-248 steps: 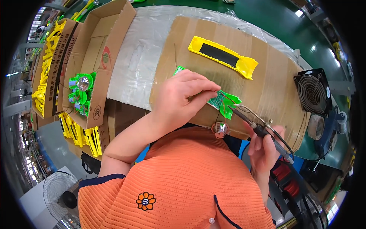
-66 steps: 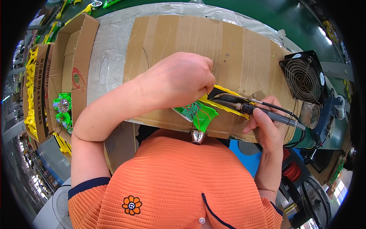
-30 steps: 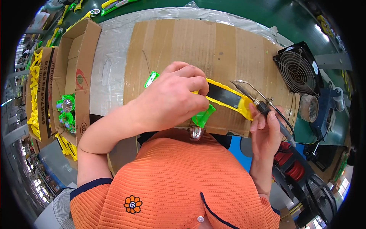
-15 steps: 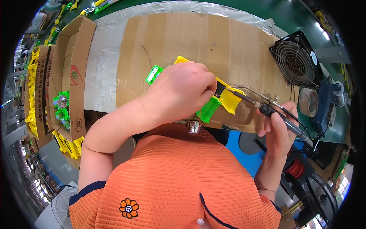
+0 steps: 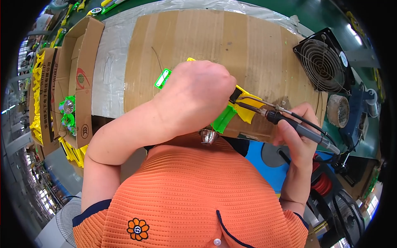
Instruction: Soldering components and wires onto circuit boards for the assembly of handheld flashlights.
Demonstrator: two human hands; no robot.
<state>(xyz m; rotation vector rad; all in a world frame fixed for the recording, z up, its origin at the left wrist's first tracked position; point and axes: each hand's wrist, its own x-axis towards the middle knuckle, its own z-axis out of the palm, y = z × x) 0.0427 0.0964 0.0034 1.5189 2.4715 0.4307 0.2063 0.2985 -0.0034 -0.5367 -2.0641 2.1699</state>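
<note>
**Mia:** Brown cardboard [image 5: 231, 37] covers the surface, right up to the near edge. Why is the left hand [image 5: 198, 97] pressed down there?

**Tom:** It pins a yellow plastic part [image 5: 247, 110] and some green plastic pieces [image 5: 223, 119] close to that near edge, so they cannot slide. The fingers are curled tight over them. One more green piece [image 5: 162, 78] pokes out on the far side of the hand.

**Mia:** And the right hand [image 5: 298, 136]?

**Tom:** Its fingers are closed around a soldering iron [image 5: 297, 127], held like a pen. The tip points left at the yellow part, just beside the left hand. I cannot tell if the tip touches it.

**Mia:** Why is a black fan [image 5: 324, 62] at the far right corner?

**Tom:** I think it blows the smoke away.

**Mia:** What is in the open cardboard box [image 5: 78, 82] at the left edge?

**Tom:** More green bits [image 5: 68, 115], kept within reach.
</note>
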